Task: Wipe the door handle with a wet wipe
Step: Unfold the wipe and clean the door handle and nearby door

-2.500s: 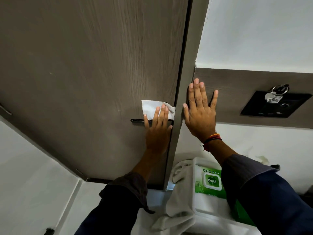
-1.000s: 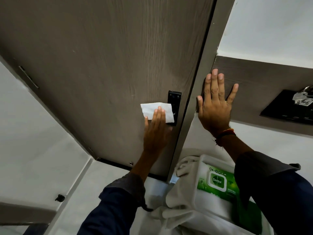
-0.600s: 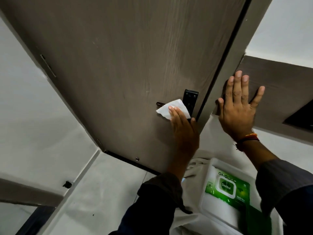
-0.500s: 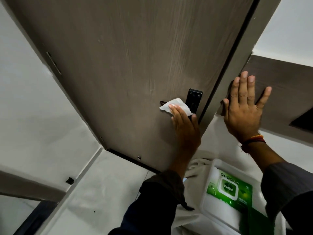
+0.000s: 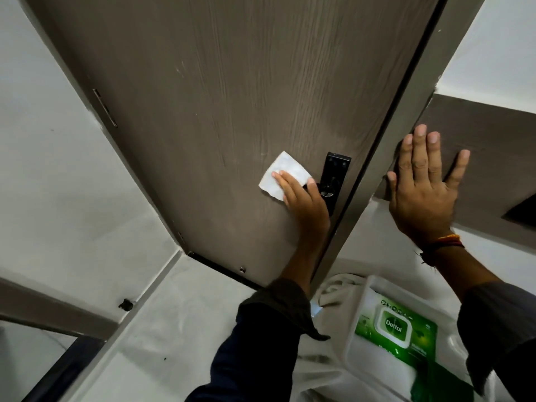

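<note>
A black door handle point(image 5: 333, 181) with its tall backplate is fixed near the right edge of a brown wooden door point(image 5: 232, 97). My left hand point(image 5: 304, 207) presses a white wet wipe point(image 5: 282, 174) over the lever, which is mostly hidden beneath the wipe and my fingers. The wipe sticks out to the upper left of my fingers. To the right of the door frame, my right hand point(image 5: 423, 190) lies flat with fingers spread on a brown wall panel point(image 5: 493, 134) and holds nothing.
A green and white Dettol wipes pack point(image 5: 394, 335) lies on white cloth point(image 5: 333, 288) below my right arm. The grey door frame point(image 5: 385, 146) separates door and wall. A black panel corner point(image 5: 522, 210) shows at the right edge. Pale floor point(image 5: 174, 329) spreads lower left.
My left hand has slid the wipe along the lever, and the wipe now lies flatter and wider. The camera has swung, shifting the door leftward. My right hand stays on the wall panel.
</note>
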The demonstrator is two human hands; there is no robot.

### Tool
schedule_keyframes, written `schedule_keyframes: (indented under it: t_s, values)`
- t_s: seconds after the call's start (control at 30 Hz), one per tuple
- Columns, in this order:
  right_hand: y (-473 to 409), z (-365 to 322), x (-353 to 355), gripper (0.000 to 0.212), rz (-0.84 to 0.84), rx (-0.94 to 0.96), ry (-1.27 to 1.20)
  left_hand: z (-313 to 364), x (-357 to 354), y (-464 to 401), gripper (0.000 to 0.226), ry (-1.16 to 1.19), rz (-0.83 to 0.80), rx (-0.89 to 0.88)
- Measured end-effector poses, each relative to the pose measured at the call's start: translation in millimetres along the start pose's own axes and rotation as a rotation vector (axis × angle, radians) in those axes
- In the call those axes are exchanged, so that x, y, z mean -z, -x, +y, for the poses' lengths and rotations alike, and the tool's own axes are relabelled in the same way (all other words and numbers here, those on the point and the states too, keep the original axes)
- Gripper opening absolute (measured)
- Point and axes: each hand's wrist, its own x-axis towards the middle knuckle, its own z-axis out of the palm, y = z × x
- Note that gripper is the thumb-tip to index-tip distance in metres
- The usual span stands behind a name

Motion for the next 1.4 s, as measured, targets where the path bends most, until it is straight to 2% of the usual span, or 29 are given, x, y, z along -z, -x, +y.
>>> schedule_keyframes:
  t_s: [0.1,0.17,0.23,0.3,0.4,0.5,0.67,0.83,0.97,1.13,1.2,1.4]
  values:
    - [0.7,1.4,1.1,0.065,0.005,0.011,-0.006,4.3,6.9,-8.2,0.065,0.052,0.041,0.039]
    - [0.4,1.5,2.1,0.066,0.006,0.013,-0.002,3.7,-0.1,13.7,0.066,-0.022,-0.016,-0.083]
    - [-0.8,2.1,2.4,0.065,0.003,0.009,-0.012,-7.4,-4.9,30.5,0.067,-0.231,-0.07,-0.277]
    - [-1.2,3.6,2.5,0.065,-0.002,0.012,-0.017,-19.4,4.2,21.0,0.067,-0.413,-0.08,-0.393]
    - [-0.2,6.3,2.7,0.065,-0.005,0.025,-0.008,-29.5,22.7,-7.1,0.073,-0.563,-0.017,-0.355]
    - [0.2,5.3,2.9,0.066,-0.005,0.035,-0.005,-34.1,16.1,1.6,0.083,-0.556,-0.079,-0.371]
    - [0.5,7.1,0.9,0.067,0.007,0.036,0.004,-53.7,1.1,30.7,0.081,-0.636,-0.211,-0.668]
    - [0.8,6.6,0.4,0.068,0.01,0.029,0.005,-74.7,42.6,-31.2,0.066,-0.743,-0.272,-1.208]
    - [3.2,3.6,-0.1,0.068,0.011,0.019,0.008,-72.0,52.9,-65.0,0.055,-0.736,-0.24,-1.487]
    - [-5.4,-5.1,-2.4,0.068,0.018,0.012,-0.007,-67.6,82.1,-95.5,0.056,-0.827,-0.219,-1.653]
    - [1.3,-9.4,0.4,0.069,-0.006,-0.073,0.043,-65.5,75.1,-106.0,0.054,-0.751,-0.309,-1.709]
    - [0.6,-5.3,-2.8,0.068,-0.002,-0.059,0.038,-45.4,50.3,-88.6,0.056,-0.775,-0.358,-1.806]
